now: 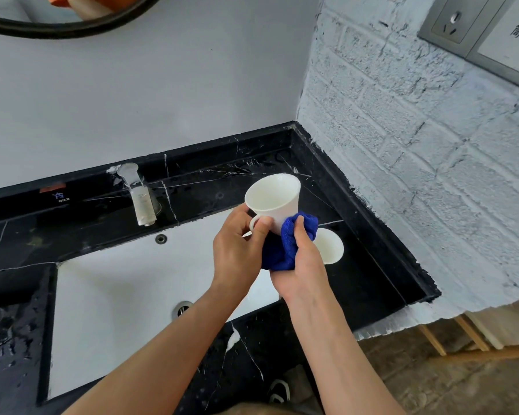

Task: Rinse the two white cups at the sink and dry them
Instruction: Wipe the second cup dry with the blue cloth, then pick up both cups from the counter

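Observation:
My left hand [237,250] pinches the handle of a white cup [274,199], held tilted above the right end of the sink with its mouth turned toward me. My right hand [301,265] grips a blue cloth [285,247] and presses it against the cup's lower outside. A second white cup [330,245] stands on the black counter just right of my hands, partly hidden behind the cloth and my right hand.
A white rectangular sink [117,295] is set into the black marble counter [372,265], with a chrome faucet [140,196] at its back. A white brick wall [417,175] with a socket panel [462,28] bounds the counter's right side. Water drops lie on the counter at left.

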